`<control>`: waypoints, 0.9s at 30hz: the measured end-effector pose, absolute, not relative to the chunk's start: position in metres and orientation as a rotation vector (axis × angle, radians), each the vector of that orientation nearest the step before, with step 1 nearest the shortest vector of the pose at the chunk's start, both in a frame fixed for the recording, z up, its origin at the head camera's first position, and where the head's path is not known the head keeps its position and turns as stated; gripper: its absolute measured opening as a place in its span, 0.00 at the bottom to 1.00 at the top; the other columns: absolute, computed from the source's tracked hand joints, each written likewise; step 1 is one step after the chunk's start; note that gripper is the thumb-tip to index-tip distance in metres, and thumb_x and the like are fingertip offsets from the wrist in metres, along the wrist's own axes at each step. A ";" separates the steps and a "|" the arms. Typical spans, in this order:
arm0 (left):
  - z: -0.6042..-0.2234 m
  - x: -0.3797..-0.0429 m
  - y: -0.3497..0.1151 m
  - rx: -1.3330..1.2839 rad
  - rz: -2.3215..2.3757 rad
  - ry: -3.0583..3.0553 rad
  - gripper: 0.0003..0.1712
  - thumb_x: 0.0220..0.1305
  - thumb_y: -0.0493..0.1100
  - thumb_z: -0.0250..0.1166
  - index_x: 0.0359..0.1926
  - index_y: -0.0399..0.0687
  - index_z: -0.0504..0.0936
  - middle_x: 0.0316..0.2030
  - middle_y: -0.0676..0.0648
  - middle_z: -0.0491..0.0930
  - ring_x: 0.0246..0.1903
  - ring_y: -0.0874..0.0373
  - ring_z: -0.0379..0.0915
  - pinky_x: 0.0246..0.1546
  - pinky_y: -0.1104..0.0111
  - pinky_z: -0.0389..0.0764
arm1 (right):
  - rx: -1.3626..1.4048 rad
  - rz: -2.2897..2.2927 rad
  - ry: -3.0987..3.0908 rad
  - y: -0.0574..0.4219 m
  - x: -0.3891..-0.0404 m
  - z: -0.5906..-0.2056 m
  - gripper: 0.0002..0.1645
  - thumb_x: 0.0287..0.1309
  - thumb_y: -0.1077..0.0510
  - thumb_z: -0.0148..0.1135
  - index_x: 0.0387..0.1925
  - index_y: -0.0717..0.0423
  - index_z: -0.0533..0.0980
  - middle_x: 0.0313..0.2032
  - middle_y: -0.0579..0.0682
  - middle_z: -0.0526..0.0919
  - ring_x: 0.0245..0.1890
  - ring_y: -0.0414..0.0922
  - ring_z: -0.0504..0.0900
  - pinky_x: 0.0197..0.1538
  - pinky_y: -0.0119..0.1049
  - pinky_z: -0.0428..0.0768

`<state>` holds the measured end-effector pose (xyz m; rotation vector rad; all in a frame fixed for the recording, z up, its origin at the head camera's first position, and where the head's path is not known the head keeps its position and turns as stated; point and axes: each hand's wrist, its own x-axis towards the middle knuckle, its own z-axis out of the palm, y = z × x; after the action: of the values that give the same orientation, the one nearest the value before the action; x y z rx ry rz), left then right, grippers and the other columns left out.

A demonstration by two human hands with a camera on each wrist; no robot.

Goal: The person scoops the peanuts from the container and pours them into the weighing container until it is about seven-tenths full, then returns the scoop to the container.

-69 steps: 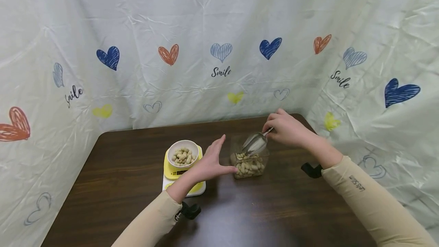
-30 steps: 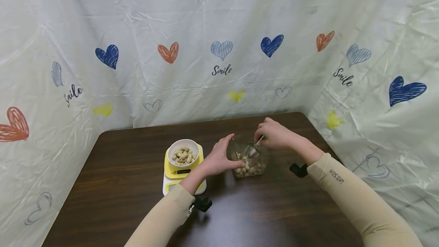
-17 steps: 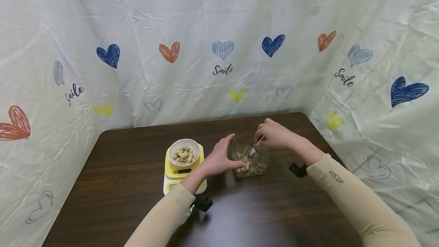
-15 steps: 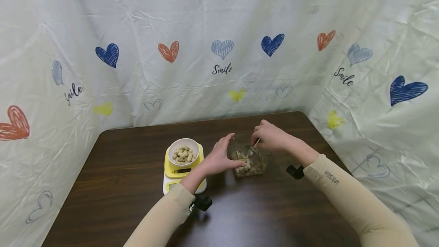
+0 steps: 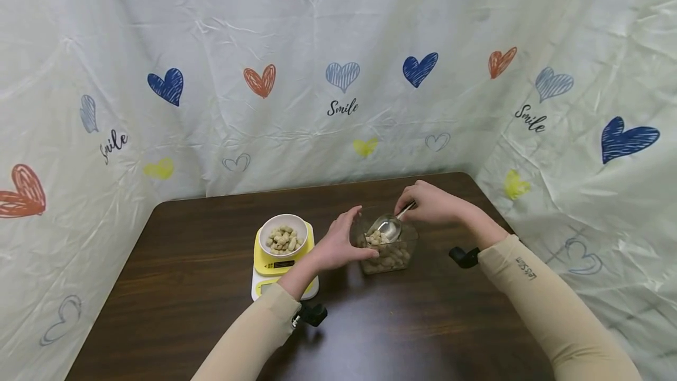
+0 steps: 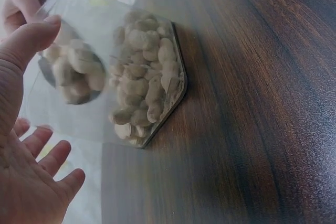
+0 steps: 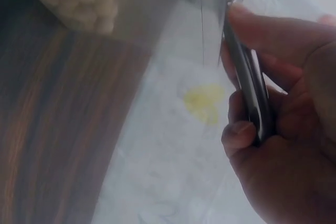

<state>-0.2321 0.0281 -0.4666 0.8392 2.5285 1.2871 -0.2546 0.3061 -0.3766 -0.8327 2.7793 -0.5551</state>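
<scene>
My right hand (image 5: 435, 203) grips the handle of a metal scoop (image 5: 389, 228), fingers wrapped round it in the right wrist view. Peanuts fill the scoop's bowl, seen through the clear wall in the left wrist view. The scoop sits tilted at the top of a clear plastic container (image 5: 411, 242), above more peanuts (image 6: 139, 85). Spread around the container's left side, my left hand (image 5: 335, 247) has its thumb at the near wall and index finger at the far corner. Its other fingers extend loosely in the left wrist view.
Left of the container, a white bowl (image 5: 284, 253) holding peanuts stands on a yellow and white kitchen scale (image 5: 260, 264). Both rest on a dark wooden table (image 5: 201, 263). A white curtain (image 5: 296, 140) printed with hearts hangs behind and to the right.
My left hand has moved right to the container. The scoop went down into the peanuts and has come back up loaded, my right hand now slightly higher and further right than half a second ago.
</scene>
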 end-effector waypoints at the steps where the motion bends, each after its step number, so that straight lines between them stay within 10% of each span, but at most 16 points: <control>1: -0.467 -0.232 0.028 0.842 1.287 2.528 0.65 0.52 0.63 0.79 0.81 0.54 0.50 0.72 0.43 0.62 0.73 0.45 0.54 0.68 0.50 0.62 | -0.804 -0.595 2.766 0.309 -0.254 -0.376 0.07 0.64 0.56 0.70 0.42 0.41 0.87 0.44 0.39 0.84 0.50 0.46 0.75 0.57 0.51 0.69; 27: -0.469 -0.231 0.029 0.828 1.316 2.498 0.64 0.54 0.59 0.79 0.82 0.56 0.48 0.73 0.42 0.60 0.72 0.48 0.56 0.67 0.49 0.63 | -0.591 -0.891 2.556 0.339 -0.274 -0.382 0.13 0.66 0.50 0.69 0.49 0.47 0.85 0.52 0.48 0.83 0.51 0.47 0.80 0.51 0.45 0.78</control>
<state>-0.2306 0.0292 -0.4690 0.8281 2.4979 1.3156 -0.2735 0.3392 -0.3820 -0.5910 2.5556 -0.8908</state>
